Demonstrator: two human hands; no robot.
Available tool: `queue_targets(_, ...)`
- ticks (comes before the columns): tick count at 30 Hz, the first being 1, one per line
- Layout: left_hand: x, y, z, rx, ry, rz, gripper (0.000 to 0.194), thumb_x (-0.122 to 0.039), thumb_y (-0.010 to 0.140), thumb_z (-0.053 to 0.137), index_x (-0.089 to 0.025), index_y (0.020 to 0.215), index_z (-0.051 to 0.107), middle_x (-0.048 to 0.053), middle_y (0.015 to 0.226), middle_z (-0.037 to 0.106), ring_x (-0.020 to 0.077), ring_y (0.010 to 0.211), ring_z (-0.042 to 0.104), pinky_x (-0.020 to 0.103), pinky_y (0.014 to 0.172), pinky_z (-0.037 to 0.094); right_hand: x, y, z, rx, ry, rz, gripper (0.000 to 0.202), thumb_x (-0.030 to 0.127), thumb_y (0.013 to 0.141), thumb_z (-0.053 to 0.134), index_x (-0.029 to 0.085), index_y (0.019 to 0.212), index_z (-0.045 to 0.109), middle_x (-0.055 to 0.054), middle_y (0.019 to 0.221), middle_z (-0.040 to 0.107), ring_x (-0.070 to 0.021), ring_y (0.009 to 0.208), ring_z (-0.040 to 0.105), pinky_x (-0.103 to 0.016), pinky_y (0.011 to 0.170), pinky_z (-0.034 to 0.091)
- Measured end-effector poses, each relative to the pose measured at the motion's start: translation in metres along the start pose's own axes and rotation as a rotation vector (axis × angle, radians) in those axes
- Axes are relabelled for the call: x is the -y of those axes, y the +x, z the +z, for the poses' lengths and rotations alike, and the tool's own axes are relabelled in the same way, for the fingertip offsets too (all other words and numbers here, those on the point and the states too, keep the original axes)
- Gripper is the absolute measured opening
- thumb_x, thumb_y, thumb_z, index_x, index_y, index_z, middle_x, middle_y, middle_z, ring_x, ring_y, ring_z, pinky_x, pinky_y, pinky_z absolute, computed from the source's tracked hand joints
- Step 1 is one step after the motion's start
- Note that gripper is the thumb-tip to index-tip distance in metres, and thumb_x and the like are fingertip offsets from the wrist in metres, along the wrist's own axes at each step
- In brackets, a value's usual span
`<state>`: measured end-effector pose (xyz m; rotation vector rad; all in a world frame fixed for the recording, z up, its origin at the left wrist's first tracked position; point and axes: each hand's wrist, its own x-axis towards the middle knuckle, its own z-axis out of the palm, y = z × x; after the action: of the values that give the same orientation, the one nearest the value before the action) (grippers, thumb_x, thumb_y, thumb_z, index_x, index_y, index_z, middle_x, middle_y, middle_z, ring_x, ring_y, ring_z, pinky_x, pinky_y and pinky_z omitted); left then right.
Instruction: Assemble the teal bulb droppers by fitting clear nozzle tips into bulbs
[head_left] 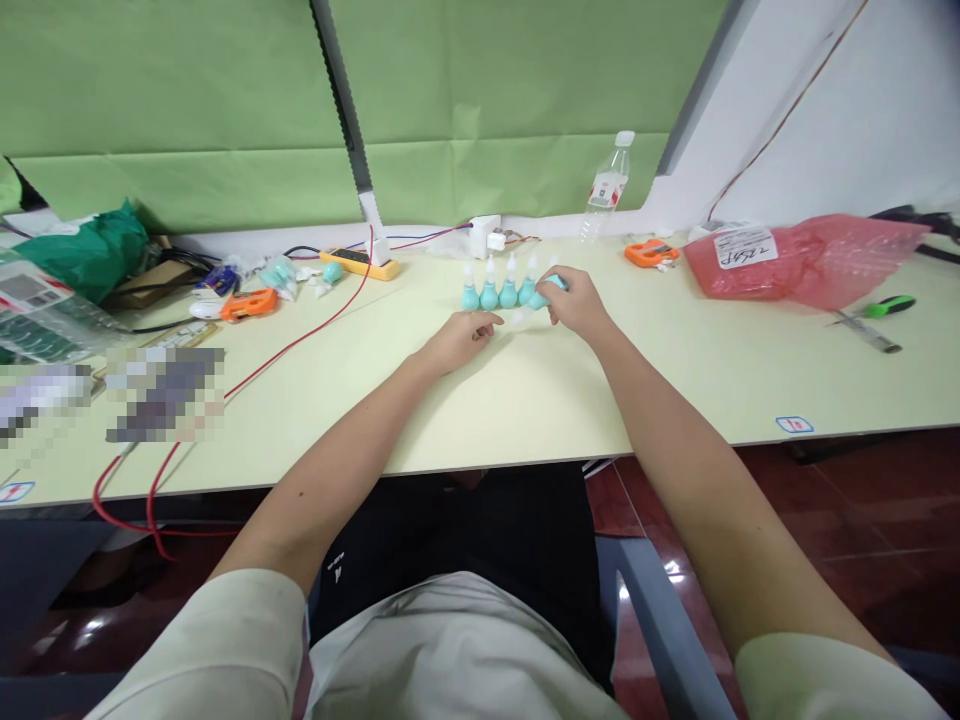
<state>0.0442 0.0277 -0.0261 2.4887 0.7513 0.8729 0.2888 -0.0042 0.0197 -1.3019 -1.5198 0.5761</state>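
Several turquoise rubber bulbs with pale pointed nozzles (490, 295) stand upright in a row on the table. My right hand (574, 300) is closed around another turquoise bulb (551, 287) at the row's right end. That bulb is tilted, and a translucent nozzle (520, 316) points down and left below it; whether the two are joined I cannot tell. My left hand (461, 340) rests on the table just in front of the row's left end. Its fingers are loosely curled and apart, with nothing visible in them.
Behind the row are a white plug adapter (485, 237) and a water bottle (607, 190). Orange-handled tools (651, 253) and a red plastic package (802, 262) lie right, beside a green-handled screwdriver (890, 306). Left are a yellow power strip (360, 263), a red cable (300, 345) and bags.
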Motion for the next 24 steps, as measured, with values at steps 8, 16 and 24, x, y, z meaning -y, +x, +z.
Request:
queue_targets(8, -0.009, 0.005, -0.004, -0.256, -0.226, -0.121, 0.024, -0.014, 0.086, 0.059, -0.018, 0.108, 0.068, 0.005, 0.095, 0.071, 0.0147, 0.083, 0.064, 0.029, 0.077, 0.05, 0.005, 0.003, 0.001, 0.066, 0.345, 0.125, 0.024, 0.042, 0.08, 0.069, 0.02, 0.081, 0.061, 0.001, 0.054, 0.056, -0.0154, 0.044, 0.054, -0.03, 0.044, 0.051)
queue_targets(16, -0.022, 0.01, -0.007, -0.243, -0.735, -0.222, 0.042, -0.054, 0.085, 0.076, -0.017, 0.095, 0.061, 0.001, 0.072, 0.068, 0.0108, 0.054, 0.06, 0.025, 0.054, 0.047, 0.007, -0.007, 0.012, 0.426, 0.544, 0.246, 0.035, 0.039, 0.073, 0.08, 0.018, 0.097, 0.065, -0.004, 0.073, 0.067, -0.0178, 0.059, 0.063, -0.031, 0.049, 0.056)
queue_targets(24, -0.022, 0.008, -0.012, -0.261, -0.899, -0.303, 0.037, -0.05, 0.085, 0.078, -0.018, 0.082, 0.058, -0.001, 0.064, 0.062, 0.0095, 0.05, 0.055, 0.024, 0.051, 0.044, 0.009, -0.014, 0.014, 0.6, 0.421, 0.186, 0.043, 0.047, 0.072, 0.09, 0.015, 0.093, 0.071, -0.002, 0.07, 0.062, -0.0124, 0.055, 0.056, -0.029, 0.052, 0.057)
